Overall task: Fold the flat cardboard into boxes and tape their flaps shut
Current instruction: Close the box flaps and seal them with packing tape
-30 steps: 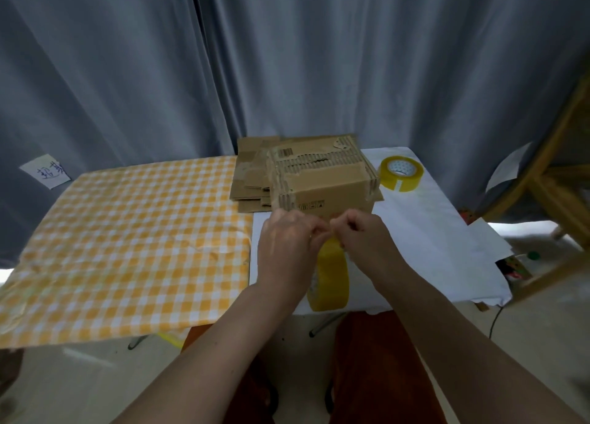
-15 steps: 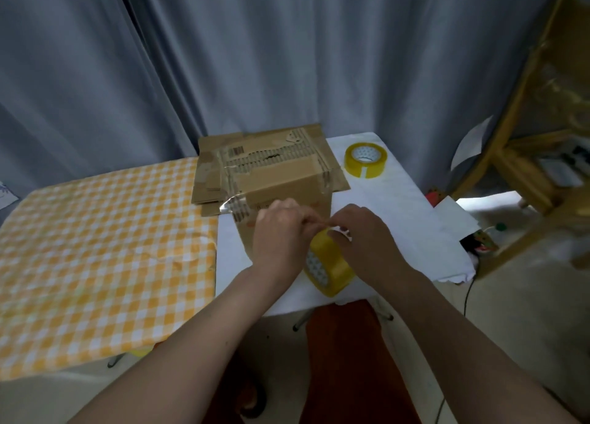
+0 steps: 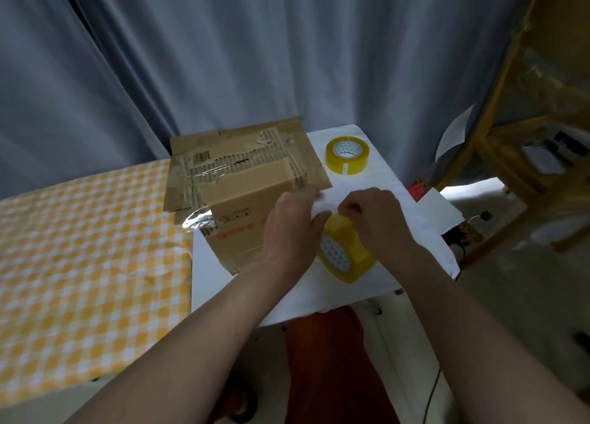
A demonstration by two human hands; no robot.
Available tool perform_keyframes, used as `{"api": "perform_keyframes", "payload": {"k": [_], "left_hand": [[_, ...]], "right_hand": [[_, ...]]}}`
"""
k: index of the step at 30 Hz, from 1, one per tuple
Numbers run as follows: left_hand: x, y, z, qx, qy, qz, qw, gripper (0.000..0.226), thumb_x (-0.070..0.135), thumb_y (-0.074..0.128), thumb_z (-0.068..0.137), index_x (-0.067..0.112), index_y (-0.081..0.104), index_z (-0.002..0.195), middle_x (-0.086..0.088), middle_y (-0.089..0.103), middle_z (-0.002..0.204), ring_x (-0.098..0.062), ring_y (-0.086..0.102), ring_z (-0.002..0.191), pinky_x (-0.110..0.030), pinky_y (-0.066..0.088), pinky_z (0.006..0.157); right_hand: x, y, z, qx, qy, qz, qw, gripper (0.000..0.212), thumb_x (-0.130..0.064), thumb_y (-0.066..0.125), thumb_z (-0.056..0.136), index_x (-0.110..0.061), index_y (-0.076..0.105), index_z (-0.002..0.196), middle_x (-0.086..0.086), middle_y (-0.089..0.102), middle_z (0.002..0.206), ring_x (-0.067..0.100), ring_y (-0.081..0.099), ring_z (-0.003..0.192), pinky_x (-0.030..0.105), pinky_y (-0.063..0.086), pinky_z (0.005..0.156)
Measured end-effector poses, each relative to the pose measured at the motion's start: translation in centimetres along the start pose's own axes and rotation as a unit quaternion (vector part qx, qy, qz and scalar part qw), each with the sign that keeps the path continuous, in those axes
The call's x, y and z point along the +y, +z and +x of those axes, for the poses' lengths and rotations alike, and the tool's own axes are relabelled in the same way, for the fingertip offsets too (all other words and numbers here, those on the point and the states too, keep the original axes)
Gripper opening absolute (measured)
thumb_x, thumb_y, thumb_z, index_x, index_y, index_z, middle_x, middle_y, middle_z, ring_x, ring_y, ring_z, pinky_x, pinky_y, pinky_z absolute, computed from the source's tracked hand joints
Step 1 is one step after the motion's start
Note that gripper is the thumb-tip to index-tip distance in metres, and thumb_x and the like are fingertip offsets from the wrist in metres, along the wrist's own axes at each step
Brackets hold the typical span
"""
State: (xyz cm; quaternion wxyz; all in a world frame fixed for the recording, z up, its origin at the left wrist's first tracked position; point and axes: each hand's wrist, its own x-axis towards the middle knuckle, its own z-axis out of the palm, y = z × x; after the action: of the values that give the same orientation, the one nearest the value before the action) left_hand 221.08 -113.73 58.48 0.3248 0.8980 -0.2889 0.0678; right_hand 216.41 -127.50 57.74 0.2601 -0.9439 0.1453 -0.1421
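Since both hands are busy w/ the tape roll (image 3: pixel 346 251), the folded box (image 3: pixel 252 206) sits untouched-looking on the worktop (image 3: pixel 207 283), just left of the roll, prob. parked close so a strip can go straight onto it. Left hand (image 3: pixel 290 228) lies in front of the box's right side, fingers curled toward the roll's top; right hand (image 3: pixel 376 219) is pinched shut on the roll's upper edge. Hands are close together, thumbs nearly meeting over the roll, which reads as hunting for or peeling the tape's free end, though the end itself is too small/clear to make out. Roll is stood on edge, tilted, core facing the left hand, so the outer wrap is up where fingertips can pick at it. Box top shows torn corrugated strips and a shiny bit of old tape (image 3: pixel 199 220) curling off its left front corner, so flaps look only partly secured, my guess. Behind the box, touching it, flat cardboard (image 3: pixel 191 155) lies stacked, likely stock for more boxes. A spare tape roll (image 3: pixel 347 155) lies flat behind the held roll, well apart from it, out of the way. Checked cloth (image 3: pixel 79 248) covers the worktop left of the box, white sheet (image 3: pixel 392 180) under the box and rolls. Next move needs a clean grip on the tape end before pulling.
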Motion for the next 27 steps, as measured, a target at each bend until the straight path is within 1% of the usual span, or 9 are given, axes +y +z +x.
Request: {"api": "perform_keyframes", "payload": {"k": [3,6,9,11,13,15,20,23,27], "left_hand": [[-0.7,-1.3,1.1,0.076,0.031,-0.006,0.997,0.037,0.011,0.057,0.086,0.018,0.057,0.123,-0.002,0.064,0.109,-0.024,0.057,0.101,-0.030,0.039,0.079],[-3.2,-3.2,1.6,0.114,0.068,0.108,0.985,0.041,0.001,0.058,0.082,0.009,0.061,0.123,-0.009,0.064,0.121,-0.029,0.056,0.114,-0.040,0.036,0.101],[-5.6,-4.4,1.8,0.089,0.002,0.185,0.979,0.040,0.003,0.058,0.085,0.008,0.061,0.124,-0.013,0.065,0.117,-0.032,0.056,0.114,-0.053,0.023,0.113],[-6.4,-4.7,1.7,0.064,-0.041,0.199,0.977,0.044,0.005,0.055,0.085,0.012,0.056,0.129,-0.012,0.065,0.114,-0.031,0.055,0.113,-0.049,0.015,0.117],[-6.9,-4.9,1.4,0.052,-0.041,0.191,0.979,0.051,0.001,0.054,0.081,0.012,0.054,0.131,-0.013,0.064,0.113,-0.030,0.054,0.111,-0.047,0.017,0.117],[-7.3,-5.2,1.1,0.057,-0.021,0.157,0.986,0.054,-0.006,0.054,0.077,0.009,0.056,0.128,-0.016,0.065,0.109,-0.032,0.054,0.107,-0.047,0.028,0.112],[-9.2,-7.3,2.4,0.006,-0.042,-0.007,0.999,0.055,-0.013,0.042,0.081,0.014,0.061,0.125,0.002,0.065,0.119,-0.012,0.053,0.117,-0.010,0.033,0.099],[-10.1,-8.1,2.5,-0.014,-0.055,-0.066,0.996,0.059,-0.018,0.035,0.083,0.013,0.058,0.128,0.008,0.063,0.116,0.002,0.053,0.114,0.000,0.031,0.097],[-11.2,-8.3,1.8,0.031,-0.037,-0.066,0.997,0.056,-0.020,0.037,0.084,0.011,0.057,0.126,-0.003,0.059,0.122,0.005,0.055,0.109,-0.011,0.039,0.098]], "right_hand": [[1.8,-0.5,2.1,0.002,0.007,-0.020,1.000,0.020,-0.002,0.053,0.089,-0.007,0.073,0.090,0.011,0.069,0.097,0.025,0.060,0.090,0.034,0.047,0.082],[3.5,0.2,3.3,-0.013,-0.002,-0.093,0.996,0.019,-0.005,0.050,0.092,-0.005,0.068,0.096,0.014,0.066,0.102,0.027,0.058,0.095,0.035,0.045,0.086],[4.1,1.9,3.9,-0.084,-0.029,-0.176,0.980,0.020,-0.007,0.046,0.095,-0.003,0.064,0.104,0.016,0.063,0.108,0.030,0.058,0.103,0.035,0.041,0.091],[3.4,3.5,3.7,-0.103,-0.073,-0.267,0.955,0.014,-0.001,0.055,0.084,-0.001,0.066,0.093,0.017,0.061,0.091,0.031,0.063,0.094,0.034,0.047,0.081],[2.5,5.0,3.3,-0.086,-0.109,-0.326,0.935,0.016,-0.005,0.073,0.053,-0.004,0.067,0.068,0.010,0.059,0.068,0.026,0.066,0.069,0.029,0.052,0.058],[2.1,7.5,2.5,-0.153,-0.147,-0.394,0.894,0.016,-0.013,0.071,0.064,-0.010,0.069,0.080,0.009,0.063,0.086,0.025,0.064,0.083,0.033,0.051,0.074],[4.5,12.6,1.1,-0.209,-0.200,-0.405,0.867,0.027,-0.014,0.048,0.093,-0.010,0.062,0.115,0.013,0.041,0.134,0.032,0.037,0.126,0.040,0.034,0.101],[4.6,13.2,0.9,-0.208,-0.197,-0.371,0.883,0.029,-0.008,0.041,0.095,-0.007,0.054,0.121,0.011,0.046,0.127,0.029,0.040,0.123,0.037,0.037,0.098],[4.4,12.0,0.4,-0.148,-0.177,-0.296,0.927,0.051,0.004,0.074,0.072,0.004,0.059,0.121,0.024,0.061,0.120,0.037,0.061,0.108,0.043,0.055,0.079]]}}
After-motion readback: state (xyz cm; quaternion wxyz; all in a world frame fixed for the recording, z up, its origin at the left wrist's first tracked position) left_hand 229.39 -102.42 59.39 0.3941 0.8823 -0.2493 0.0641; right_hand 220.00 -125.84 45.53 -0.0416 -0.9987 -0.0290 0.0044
